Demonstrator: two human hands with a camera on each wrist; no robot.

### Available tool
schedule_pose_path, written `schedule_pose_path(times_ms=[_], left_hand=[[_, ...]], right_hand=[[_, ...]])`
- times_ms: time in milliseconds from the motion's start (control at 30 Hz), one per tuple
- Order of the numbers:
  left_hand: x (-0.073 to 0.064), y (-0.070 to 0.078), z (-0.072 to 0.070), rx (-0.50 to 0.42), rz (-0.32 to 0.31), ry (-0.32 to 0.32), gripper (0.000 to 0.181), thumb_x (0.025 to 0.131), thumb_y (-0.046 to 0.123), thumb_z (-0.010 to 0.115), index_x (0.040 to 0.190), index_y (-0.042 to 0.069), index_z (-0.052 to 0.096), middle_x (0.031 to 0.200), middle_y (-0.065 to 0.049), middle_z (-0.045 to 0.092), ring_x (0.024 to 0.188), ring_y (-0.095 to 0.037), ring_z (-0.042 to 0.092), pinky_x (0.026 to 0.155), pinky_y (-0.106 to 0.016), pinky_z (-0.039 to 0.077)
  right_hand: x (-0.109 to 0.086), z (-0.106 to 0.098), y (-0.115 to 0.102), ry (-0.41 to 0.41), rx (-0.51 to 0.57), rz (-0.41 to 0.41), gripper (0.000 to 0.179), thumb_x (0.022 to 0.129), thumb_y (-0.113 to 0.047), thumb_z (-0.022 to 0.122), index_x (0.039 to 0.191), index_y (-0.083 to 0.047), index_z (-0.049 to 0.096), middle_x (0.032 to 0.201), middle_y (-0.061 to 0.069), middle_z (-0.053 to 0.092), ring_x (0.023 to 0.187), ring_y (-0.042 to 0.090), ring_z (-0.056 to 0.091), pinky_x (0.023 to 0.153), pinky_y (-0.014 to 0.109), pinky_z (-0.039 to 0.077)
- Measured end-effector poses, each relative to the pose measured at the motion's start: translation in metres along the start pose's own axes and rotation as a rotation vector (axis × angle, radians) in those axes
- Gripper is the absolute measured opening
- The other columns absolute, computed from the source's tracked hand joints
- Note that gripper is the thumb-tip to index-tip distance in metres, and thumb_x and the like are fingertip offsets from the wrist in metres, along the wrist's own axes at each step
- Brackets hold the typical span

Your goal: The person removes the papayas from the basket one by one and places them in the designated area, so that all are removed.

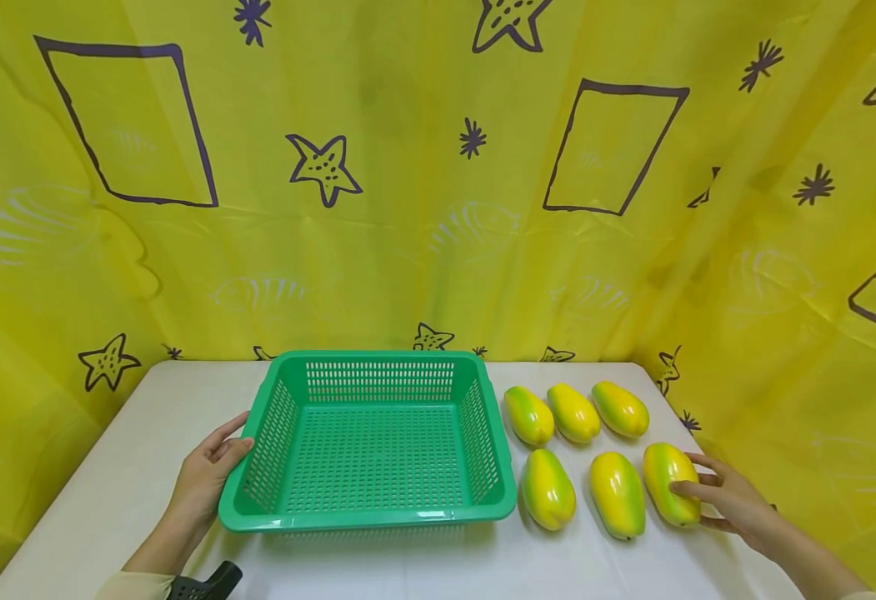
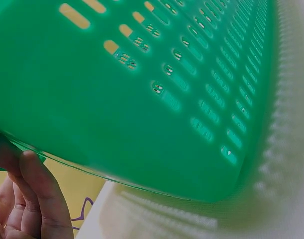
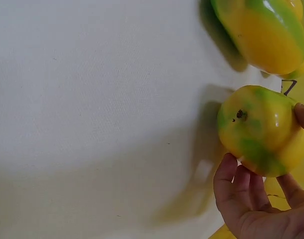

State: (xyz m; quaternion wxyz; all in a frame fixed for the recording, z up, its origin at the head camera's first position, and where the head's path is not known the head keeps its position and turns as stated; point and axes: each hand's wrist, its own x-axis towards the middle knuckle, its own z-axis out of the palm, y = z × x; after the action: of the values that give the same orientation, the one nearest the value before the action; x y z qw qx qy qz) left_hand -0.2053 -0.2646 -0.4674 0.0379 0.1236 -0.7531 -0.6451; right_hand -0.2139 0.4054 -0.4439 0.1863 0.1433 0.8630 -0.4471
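Note:
A green plastic basket (image 1: 366, 523) with slotted walls stands on the table, nothing inside it. At its left side my left hand (image 1: 208, 468) grips the rim, thumb over the top and fingers beneath; the left wrist view shows these fingers (image 2: 45, 194) bent under the edge. On the right, my right hand (image 1: 733, 500) holds a yellow-green papaya (image 1: 666, 479), the rightmost of the front row. Its thumb lies on the near face and the other fingers curl about the far side. The right wrist view shows the same papaya (image 3: 264, 132) end-on, its dark stem spot facing the camera.
Beside the held fruit lie two more papayas, one in the middle (image 1: 618, 496) and one near the basket (image 1: 548, 490). Behind them is a row of three, including a far-right papaya (image 1: 621, 409). A yellow patterned curtain (image 1: 407, 250) borders the white table (image 1: 362, 571).

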Motion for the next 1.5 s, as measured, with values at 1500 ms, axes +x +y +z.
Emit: schedule_pose_path(times_ms=[1500], left_hand=[[0.001, 0.001, 0.0, -0.027, -0.026, -0.004, 0.064, 0.097, 0.032, 0.062, 0.149, 0.004, 0.037, 0.082, 0.019, 0.061, 0.076, 0.001, 0.061, 0.068, -0.018, 0.055]], right_hand=[[0.005, 0.005, 0.025, -0.005, 0.106, -0.058, 0.086, 0.099, -0.038, 0.054, 0.155, 0.003, 0.002, 0.149, 0.04, 0.015, 0.116, 0.029, 0.054, 0.085, 0.036, 0.054]])
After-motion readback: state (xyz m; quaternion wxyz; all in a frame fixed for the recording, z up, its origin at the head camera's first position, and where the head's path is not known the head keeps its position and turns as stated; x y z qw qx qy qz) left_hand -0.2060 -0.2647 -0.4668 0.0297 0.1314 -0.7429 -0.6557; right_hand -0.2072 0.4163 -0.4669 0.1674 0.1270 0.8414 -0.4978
